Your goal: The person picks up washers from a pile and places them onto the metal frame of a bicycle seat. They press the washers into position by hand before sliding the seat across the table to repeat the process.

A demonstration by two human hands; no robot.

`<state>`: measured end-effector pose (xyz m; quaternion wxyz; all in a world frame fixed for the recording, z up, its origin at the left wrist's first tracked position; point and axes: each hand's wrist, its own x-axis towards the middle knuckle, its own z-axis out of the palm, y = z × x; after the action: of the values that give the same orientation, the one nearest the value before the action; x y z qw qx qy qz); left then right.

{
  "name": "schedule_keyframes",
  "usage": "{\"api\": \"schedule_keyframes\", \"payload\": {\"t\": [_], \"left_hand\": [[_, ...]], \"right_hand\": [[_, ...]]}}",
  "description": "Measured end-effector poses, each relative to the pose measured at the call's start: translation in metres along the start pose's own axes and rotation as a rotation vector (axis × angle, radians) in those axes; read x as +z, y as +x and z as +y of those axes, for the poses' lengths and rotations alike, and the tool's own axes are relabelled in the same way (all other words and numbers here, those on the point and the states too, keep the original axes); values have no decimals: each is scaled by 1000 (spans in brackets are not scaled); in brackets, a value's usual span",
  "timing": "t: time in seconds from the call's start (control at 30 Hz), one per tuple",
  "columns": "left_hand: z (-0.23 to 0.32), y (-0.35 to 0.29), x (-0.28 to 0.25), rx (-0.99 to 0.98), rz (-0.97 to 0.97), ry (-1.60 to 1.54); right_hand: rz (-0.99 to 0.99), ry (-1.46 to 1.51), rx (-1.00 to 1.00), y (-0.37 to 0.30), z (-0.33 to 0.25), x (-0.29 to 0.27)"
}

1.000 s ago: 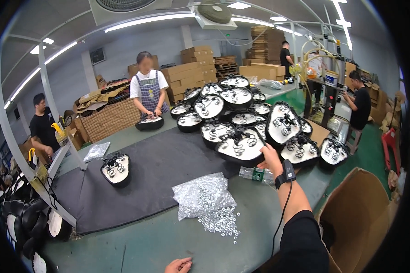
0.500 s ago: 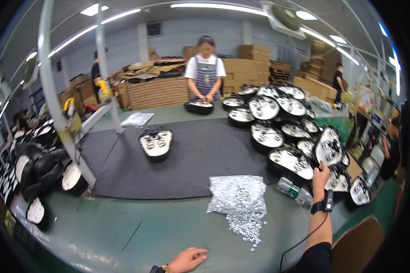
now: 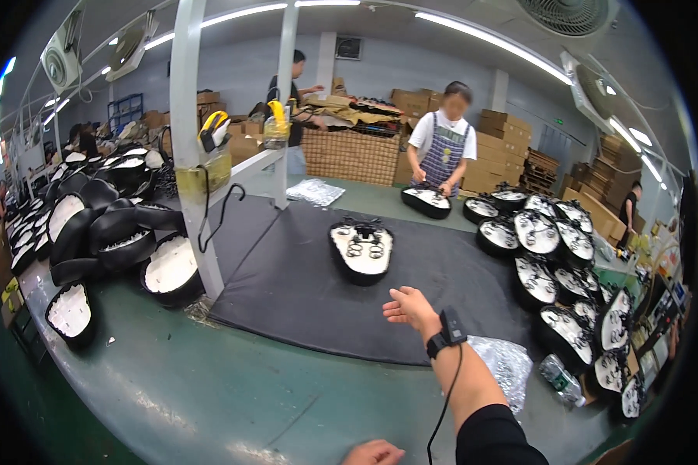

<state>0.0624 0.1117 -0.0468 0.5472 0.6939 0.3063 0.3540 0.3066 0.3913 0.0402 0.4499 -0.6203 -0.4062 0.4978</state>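
Observation:
My right hand (image 3: 411,308) reaches over the dark mat (image 3: 287,271) with its fingers stretched out and nothing in them. Just beyond its fingertips lies an upturned bike saddle (image 3: 363,249), black-shelled, with a white underside and black coil springs. At the bottom edge, my left hand (image 3: 376,452) rests low over the green table, partly cut off, fingers loosely extended and no object visible in it. Beside my right forearm lies a clear plastic bag of small shiny metal pieces (image 3: 508,368), partly hidden by the arm.
Sprung saddles (image 3: 537,232) are piled at the right, near a plastic bottle (image 3: 562,380). Saddles without springs (image 3: 171,267) heap at the left beside a metal post (image 3: 190,116). Across the table a co-worker (image 3: 444,147) handles another saddle (image 3: 426,201). A silvery bag (image 3: 316,191) lies at the far edge.
My right hand has left the saddle in the right-hand pile and swung left over the mat, towards the middle saddle. The view has turned left; my left hand now shows less.

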Motion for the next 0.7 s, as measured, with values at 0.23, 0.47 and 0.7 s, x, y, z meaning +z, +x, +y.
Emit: {"api": "schedule_keyframes", "payload": {"t": [0.23,0.47,0.7], "left_hand": [[-7,3,7,-6,6,-107],[3,3,4,-12,25,-24],[-17,-2,-6,-241,12,-337]], "right_hand": [[161,508,114,146,17,61],[60,541,22,60,38,54],[-22,466,185,-234,95,4]]}}
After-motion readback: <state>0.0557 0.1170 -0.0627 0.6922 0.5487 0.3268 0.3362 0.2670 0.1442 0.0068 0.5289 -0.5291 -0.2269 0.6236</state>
